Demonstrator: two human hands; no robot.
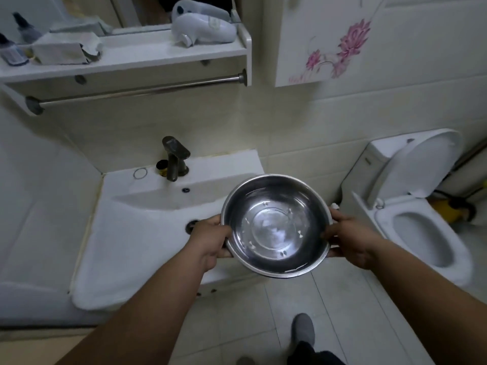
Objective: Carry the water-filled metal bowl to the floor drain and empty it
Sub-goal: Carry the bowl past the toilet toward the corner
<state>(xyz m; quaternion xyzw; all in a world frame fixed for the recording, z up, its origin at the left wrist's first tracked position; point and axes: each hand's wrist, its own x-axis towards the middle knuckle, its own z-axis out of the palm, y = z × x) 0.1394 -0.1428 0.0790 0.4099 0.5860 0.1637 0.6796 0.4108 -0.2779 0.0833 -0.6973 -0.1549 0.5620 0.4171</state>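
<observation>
A round metal bowl (275,225) with clear water in it is held level in front of me, over the right end of the white washbasin (126,246) and the floor beside it. My left hand (210,239) grips the bowl's left rim, thumb over the edge. On the opposite rim my right hand (347,239) holds it the same way. No floor drain shows in this view.
A dark tap (174,158) stands at the back of the basin. An open toilet (419,227) is at the right. Overhead, a white shelf (147,55) with a towel rail carries bottles and a hair dryer (204,26). My foot (303,330) stands on pale floor tiles.
</observation>
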